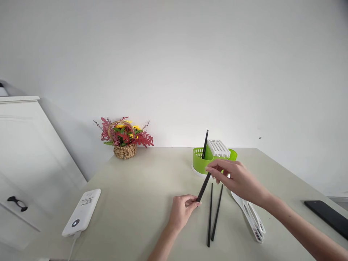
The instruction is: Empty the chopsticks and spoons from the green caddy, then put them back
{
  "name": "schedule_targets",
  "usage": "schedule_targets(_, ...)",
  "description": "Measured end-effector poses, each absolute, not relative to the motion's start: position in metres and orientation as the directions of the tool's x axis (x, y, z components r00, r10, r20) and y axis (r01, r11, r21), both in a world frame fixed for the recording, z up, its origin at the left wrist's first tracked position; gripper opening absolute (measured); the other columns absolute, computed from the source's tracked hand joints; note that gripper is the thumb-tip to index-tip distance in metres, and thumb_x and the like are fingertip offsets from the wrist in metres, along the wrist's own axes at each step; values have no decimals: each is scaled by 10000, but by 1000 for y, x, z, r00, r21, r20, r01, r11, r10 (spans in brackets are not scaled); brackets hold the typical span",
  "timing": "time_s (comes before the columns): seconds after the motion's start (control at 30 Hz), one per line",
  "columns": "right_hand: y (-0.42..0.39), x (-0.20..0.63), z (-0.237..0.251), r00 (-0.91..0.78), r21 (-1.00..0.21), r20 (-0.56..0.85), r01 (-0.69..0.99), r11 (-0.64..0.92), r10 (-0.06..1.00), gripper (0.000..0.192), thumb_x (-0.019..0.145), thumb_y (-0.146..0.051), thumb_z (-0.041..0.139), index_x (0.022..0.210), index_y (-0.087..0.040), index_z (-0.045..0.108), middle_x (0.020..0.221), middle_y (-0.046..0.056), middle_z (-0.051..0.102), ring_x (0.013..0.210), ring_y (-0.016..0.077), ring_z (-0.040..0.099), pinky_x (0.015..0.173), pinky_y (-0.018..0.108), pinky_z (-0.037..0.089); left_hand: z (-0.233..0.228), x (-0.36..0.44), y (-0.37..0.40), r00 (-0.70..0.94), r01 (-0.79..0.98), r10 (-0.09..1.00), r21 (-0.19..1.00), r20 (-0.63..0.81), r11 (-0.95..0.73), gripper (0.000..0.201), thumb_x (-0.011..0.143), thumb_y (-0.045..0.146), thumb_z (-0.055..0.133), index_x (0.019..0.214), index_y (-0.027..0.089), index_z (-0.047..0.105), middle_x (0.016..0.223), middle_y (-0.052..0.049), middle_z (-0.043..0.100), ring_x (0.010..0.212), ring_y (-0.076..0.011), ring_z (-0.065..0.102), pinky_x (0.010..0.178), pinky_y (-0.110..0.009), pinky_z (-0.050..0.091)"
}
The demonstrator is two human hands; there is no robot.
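Note:
Black chopsticks (203, 186) slant between my hands above the table; whether it is one or a pair pressed together I cannot tell. My left hand (182, 210) pinches their lower end, and my right hand (231, 175) grips the upper end with its fingertips. Just beyond my right hand stands a green utensil holder (199, 165) with a white slotted top (219, 148). More black chopsticks (205, 143) lean upright in its left compartment. Two loose chopsticks (210, 217) lie on the table below my right hand. Beside them rest several white utensils (248, 214), their far ends partly hidden by my right hand.
A wicker basket of artificial flowers (125, 151) stands at the back left. On the left lies a white power bank (82, 212) with a cable. A black phone (327, 217) is near the right edge. The table (141, 181) meets a plain wall; a white cabinet (32, 152) stands left.

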State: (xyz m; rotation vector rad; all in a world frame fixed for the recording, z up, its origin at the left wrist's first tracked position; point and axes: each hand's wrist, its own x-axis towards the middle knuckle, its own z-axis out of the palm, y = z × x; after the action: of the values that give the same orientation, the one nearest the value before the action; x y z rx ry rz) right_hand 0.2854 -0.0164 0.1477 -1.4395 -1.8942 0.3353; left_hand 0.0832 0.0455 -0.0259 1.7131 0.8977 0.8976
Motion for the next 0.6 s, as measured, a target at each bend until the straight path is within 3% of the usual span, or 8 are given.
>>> schedule_targets(0.27, -15, 291, 149, -122, -589, 335, 747, 309, 934, 326, 1006, -518, 478, 893, -263, 647, 732, 0, 697, 602, 151, 626, 575, 294, 473, -26, 84, 45, 452, 194, 879, 945, 152, -263, 178, 837, 373, 748, 851, 202, 793, 881, -40, 820, 839, -245, 772, 792, -302, 598)
schedule_targets(0.6, -11, 298, 145, -115, -674, 227, 698, 241, 967, 391, 960, -582, 535, 796, -248, 655, 674, -6, 704, 565, 138, 607, 519, 265, 441, -27, 84, 45, 464, 156, 873, 956, 152, -249, 168, 837, 353, 755, 868, 196, 803, 886, -44, 818, 852, -242, 768, 806, -302, 594)
